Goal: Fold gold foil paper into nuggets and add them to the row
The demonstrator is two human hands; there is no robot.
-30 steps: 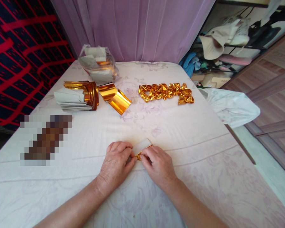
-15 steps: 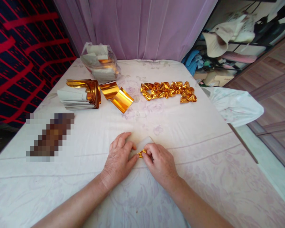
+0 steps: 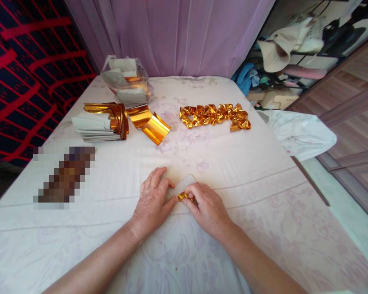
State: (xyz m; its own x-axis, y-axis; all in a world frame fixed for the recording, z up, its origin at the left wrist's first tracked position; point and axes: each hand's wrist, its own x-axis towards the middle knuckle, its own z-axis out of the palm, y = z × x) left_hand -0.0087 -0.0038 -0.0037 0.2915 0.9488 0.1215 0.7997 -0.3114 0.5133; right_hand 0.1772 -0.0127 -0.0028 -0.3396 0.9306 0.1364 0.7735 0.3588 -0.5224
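Note:
A small sheet of foil paper [image 3: 187,179] lies pale side up on the cloth between my hands. Its near edge is folded over in crinkled gold. My right hand [image 3: 209,208] is closed, pinching that gold fold between thumb and fingertips. My left hand [image 3: 153,200] rests on the cloth with its fingers spread. Its thumb tip touches the left end of the fold, and the index finger is bent near the sheet's left edge. Beyond them, crumpled gold foil pieces [image 3: 213,114] lie in a row. Flat gold foil strips [image 3: 156,127] lie to their left.
A stack of folded foil paper [image 3: 98,126] sits at the left, before a clear plastic bag [image 3: 127,79] of more sheets. A pixelated patch [image 3: 66,175] covers something at the left. A patterned cloth [image 3: 110,216] covers the table. Shelves [image 3: 294,61] stand at the right.
The gold fold between my hands shows a little more and lies flatter. Both hands have shifted only slightly, and the view has moved a little.

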